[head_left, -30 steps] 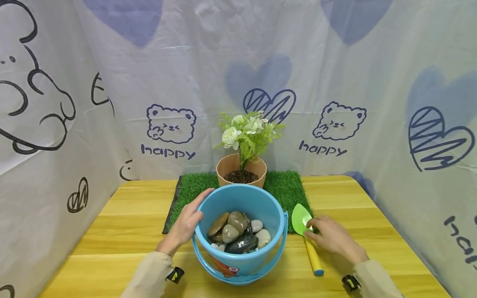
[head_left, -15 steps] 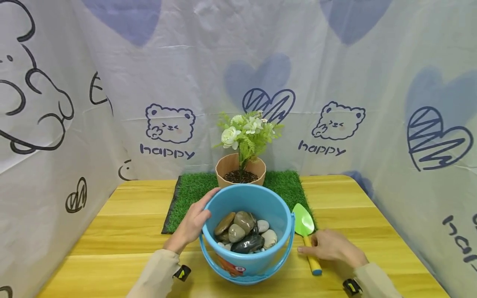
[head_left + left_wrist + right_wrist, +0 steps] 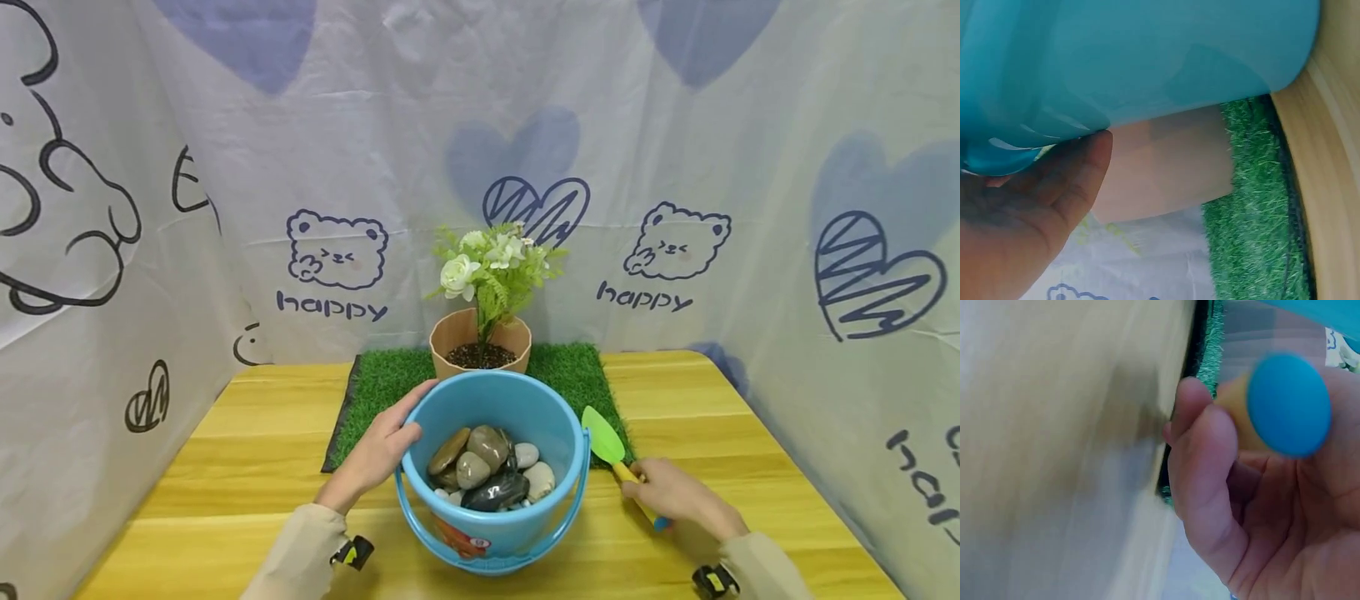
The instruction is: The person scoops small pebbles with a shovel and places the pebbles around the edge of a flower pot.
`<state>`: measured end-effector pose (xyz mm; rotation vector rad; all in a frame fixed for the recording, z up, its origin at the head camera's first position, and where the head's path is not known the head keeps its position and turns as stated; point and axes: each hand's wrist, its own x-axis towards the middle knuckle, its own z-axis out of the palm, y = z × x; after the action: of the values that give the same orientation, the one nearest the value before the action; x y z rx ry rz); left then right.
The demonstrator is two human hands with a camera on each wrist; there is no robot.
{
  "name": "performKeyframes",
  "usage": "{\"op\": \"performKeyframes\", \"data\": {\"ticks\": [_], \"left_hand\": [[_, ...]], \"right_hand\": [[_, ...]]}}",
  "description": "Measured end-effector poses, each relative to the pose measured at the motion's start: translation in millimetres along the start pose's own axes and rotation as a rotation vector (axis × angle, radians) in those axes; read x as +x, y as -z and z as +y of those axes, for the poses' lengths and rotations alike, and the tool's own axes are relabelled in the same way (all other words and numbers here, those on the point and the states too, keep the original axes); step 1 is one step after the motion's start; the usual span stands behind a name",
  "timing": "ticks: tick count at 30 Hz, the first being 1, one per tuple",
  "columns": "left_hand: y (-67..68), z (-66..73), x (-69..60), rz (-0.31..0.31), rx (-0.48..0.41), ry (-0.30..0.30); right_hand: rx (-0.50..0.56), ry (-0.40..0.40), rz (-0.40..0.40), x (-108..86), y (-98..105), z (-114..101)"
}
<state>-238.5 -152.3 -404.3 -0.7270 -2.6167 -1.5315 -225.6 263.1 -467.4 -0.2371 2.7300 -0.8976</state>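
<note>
A light-blue bucket (image 3: 491, 525) with several stones (image 3: 487, 471) in it stands in front of me. At its left rim, my left hand (image 3: 378, 450) holds on; the left wrist view shows fingers (image 3: 1082, 181) against the outer wall just below the rim. To the right of the bucket, my right hand (image 3: 678, 492) grips the yellow handle of a small garden trowel (image 3: 603, 437) with a green blade. Its blue handle end (image 3: 1288, 403) sticks out of the curled fingers (image 3: 1204, 469) in the right wrist view. The blade slants up and left, beside the bucket handle.
Behind the bucket, a flowerpot (image 3: 442, 346) with soil and white flowers (image 3: 487, 267) stands on a green turf mat (image 3: 570, 375). The mat lies on a wooden table (image 3: 247, 450). A printed white curtain (image 3: 420, 125) surrounds the back and sides.
My right hand has slid from the trowel's blade down to its handle and taken hold. The trowel has turned, its handle end swinging right. The bucket shifted slightly right with my left hand.
</note>
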Motion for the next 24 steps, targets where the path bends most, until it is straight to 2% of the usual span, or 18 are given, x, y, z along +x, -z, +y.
{"op": "performKeyframes", "data": {"ticks": [4, 8, 11, 16, 20, 24], "left_hand": [[1.7, 7.1, -4.4, 0.009, -0.004, 0.048], [0.1, 8.8, -4.9, -0.014, -0.049, 0.068], [-1.5, 5.9, -2.7, -0.024, -0.076, 0.051], [-2.6, -0.4, -1.0, -0.006, -0.091, -0.001], [-3.3, -3.0, -0.9, 0.02, -0.062, -0.049], [-5.6, -3.9, -1.9, 0.03, -0.065, -0.062]], "right_hand": [[0.029, 0.02, -0.01, -5.4, 5.8, -1.4], [0.042, 0.021, 0.068, -7.2, 11.8, -1.4], [0.019, 0.036, 0.148, -5.0, 17.5, -4.3], [0.013, 0.132, 0.292, -4.7, 23.1, -18.0], [0.014, 0.234, 0.413, -8.9, 27.4, -39.6], [0.002, 0.321, 0.465, -13.5, 32.3, -64.1]]}}
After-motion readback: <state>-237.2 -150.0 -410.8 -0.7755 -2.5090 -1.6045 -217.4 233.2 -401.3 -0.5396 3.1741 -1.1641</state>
